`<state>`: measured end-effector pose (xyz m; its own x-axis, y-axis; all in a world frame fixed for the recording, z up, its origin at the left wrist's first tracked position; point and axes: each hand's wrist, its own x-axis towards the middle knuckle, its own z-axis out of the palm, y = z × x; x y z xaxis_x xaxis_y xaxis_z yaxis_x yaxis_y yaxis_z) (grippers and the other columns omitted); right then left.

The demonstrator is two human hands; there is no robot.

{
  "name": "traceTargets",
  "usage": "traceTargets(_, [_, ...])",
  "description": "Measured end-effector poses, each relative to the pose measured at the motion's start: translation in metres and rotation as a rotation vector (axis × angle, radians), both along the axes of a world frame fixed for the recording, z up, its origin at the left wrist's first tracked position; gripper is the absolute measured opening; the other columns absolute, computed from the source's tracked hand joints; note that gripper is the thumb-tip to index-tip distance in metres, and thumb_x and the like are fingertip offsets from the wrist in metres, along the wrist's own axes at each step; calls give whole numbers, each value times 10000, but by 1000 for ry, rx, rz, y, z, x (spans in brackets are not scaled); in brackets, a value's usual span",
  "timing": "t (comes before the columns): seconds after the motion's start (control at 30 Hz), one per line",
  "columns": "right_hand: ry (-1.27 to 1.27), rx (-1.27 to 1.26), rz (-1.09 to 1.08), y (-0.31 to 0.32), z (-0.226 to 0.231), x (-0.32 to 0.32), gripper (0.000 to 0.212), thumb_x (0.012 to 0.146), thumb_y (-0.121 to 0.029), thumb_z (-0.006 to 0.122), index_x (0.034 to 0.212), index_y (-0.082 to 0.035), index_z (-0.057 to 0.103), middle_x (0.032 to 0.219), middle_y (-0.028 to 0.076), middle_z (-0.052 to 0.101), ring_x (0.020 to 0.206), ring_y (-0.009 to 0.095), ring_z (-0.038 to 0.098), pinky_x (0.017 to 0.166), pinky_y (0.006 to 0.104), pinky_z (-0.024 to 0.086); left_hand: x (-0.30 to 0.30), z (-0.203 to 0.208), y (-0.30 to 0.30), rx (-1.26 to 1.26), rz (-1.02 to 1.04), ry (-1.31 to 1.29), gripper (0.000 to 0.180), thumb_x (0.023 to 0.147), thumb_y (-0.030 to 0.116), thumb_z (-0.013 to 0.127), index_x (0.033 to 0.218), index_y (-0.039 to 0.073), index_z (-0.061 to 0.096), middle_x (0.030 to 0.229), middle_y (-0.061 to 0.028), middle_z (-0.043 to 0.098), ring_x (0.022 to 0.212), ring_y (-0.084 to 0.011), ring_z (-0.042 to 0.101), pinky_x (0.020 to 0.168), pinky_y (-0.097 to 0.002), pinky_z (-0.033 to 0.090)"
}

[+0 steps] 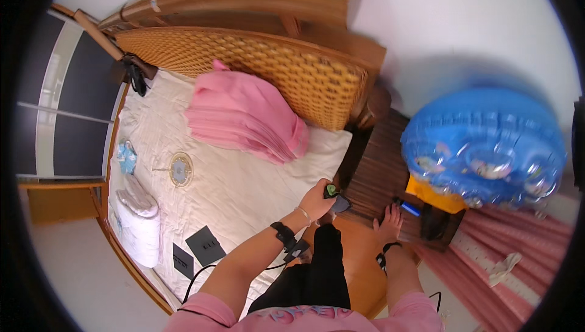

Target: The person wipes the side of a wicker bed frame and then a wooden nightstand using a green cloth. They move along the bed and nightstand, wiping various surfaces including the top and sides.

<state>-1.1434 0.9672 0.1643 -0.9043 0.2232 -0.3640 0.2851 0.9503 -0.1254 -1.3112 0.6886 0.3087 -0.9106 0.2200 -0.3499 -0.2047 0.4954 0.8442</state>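
My left hand (pixel 314 203) is closed around a small dark object with a green spot (pixel 330 190) and a grey flat end, close to the bed's near right corner; its kind is not clear. My right hand (pixel 389 225) lies with fingers spread on the edge of a dark wood bedside cabinet (pixel 373 176). Just beyond its fingertips is a slim blue item (pixel 409 208). A yellow-orange item (pixel 436 195) sits farther right on the cabinet, partly under a big blue inflatable swim ring (pixel 484 149).
On the bed's pale sheet (pixel 244 176) are folded pink bedding (pixel 244 113), a hand fan (pixel 181 169), a rolled white quilt (pixel 139 222), a blue packet (pixel 127 156) and two dark flat panels (pixel 205 247). A woven headboard (pixel 244 58) stands behind. Pink curtains (pixel 487 265) hang at right.
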Motion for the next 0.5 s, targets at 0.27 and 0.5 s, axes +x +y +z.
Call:
traceTargets(0.27, [-251, -1048, -131, -101, 216, -130, 826, 906, -142, 690, 1567, -110, 196, 1123, 142, 631, 934, 178, 626, 808, 317, 506, -60, 124, -26, 8, -283, -109, 305, 853, 279, 717, 1007, 25, 649, 865, -167, 678, 803, -313, 650, 767, -379, 512])
traceTargets(0.5, [257, -1319, -88, -131, 317, -218, 512, 849, -16, 629, 1340, -85, 504, 951, 174, 668, 770, 238, 648, 692, 344, 497, -94, 230, -21, 198, -232, -39, 287, 840, 262, 742, 921, 61, 555, 816, -110, 623, 755, -214, 588, 742, -344, 492])
